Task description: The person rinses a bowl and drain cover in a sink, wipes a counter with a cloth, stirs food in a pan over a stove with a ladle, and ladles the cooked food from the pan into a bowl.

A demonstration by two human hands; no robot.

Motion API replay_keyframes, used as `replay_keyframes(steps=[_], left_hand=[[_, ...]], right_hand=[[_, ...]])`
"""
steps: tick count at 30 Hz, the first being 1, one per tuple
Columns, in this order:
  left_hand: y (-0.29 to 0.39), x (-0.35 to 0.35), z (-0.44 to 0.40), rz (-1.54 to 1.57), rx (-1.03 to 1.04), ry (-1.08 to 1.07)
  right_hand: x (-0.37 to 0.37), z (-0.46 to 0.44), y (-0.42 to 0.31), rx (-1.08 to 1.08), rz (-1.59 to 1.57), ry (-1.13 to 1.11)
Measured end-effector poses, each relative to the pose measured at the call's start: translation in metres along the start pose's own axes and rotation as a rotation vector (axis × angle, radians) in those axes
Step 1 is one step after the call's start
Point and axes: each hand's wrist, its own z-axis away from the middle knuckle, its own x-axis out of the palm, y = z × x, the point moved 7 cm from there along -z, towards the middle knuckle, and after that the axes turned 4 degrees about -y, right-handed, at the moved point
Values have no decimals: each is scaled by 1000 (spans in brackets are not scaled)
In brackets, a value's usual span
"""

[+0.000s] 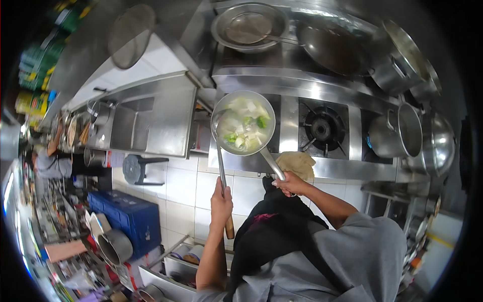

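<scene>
My left hand [221, 202] is closed around the long handle of a metal ladle [220, 160], whose wooden end sticks out below my fist. The ladle's head dips into the left side of a round pan [269, 111], partly hidden by the liquid. My right hand [292, 184] grips the pan's metal handle [272, 163]. Inside the pan is cloudy, pale soup [234, 117] with white tofu-like chunks and green vegetable pieces [262, 122]. The pan is over the left part of the stove, covering whatever is under it. A beige cloth [297, 163] lies at the stove edge beside my right hand.
An unlit burner [322, 129] is right of the pan; a pot [395, 133] stands over a blue flame farther right. Behind are a strainer on a bowl [250, 26] and a wok [334, 48]. Left are a sink [133, 123], a stool [138, 169] and a co-worker [53, 163].
</scene>
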Motion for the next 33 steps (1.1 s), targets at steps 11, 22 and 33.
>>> replay_keyframes(steps=[11, 22, 33], left_hand=[[19, 28, 188, 1471, -588, -40], [15, 75, 375, 1913, -440, 378], [0, 71, 548, 2288, -89, 843]], right_hand=[[48, 47, 24, 86, 245, -257], [140, 133, 100, 375, 430, -700], [263, 176, 157, 618, 672, -1055]])
